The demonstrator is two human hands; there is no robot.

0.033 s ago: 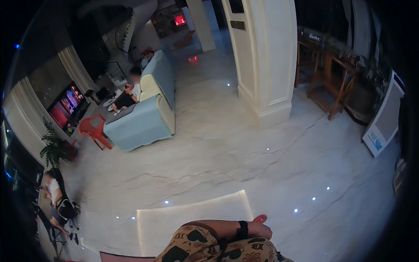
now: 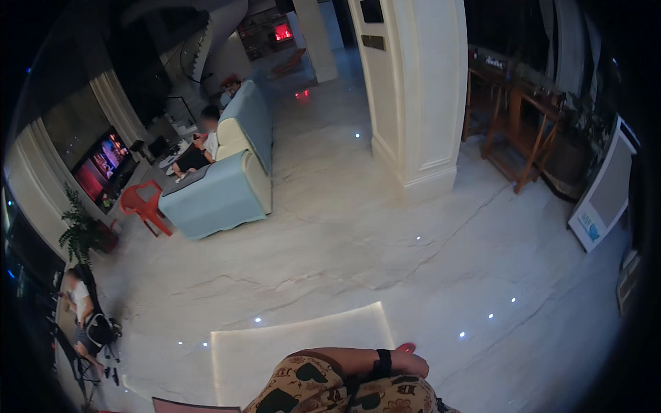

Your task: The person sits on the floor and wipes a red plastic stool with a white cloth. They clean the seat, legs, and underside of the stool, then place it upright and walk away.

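My left hand point(image 2: 409, 365) lies at the lower edge, at the end of a forearm point(image 2: 337, 359) that crosses from left to right over patterned tan cloth point(image 2: 310, 389). A black band point(image 2: 383, 363) circles the wrist. The back of this hand shows as a rounded shape; its fingers are hidden, so whether it holds anything is unclear. Just beyond it, a red slipper point(image 2: 407, 347) is partly visible on the floor. My right hand is out of sight.
A blue-covered sofa point(image 2: 213, 196) seats a person point(image 2: 206, 141); beside it is a red plastic chair point(image 2: 144, 206). Another person point(image 2: 86, 310) sits at far left. A cream pillar point(image 2: 420, 103), a wooden stand point(image 2: 520, 138) and a white board point(image 2: 602, 193) stand to the right.
The room has shifted slightly left and a little down in the picture. My left arm and hand keep almost the same place.
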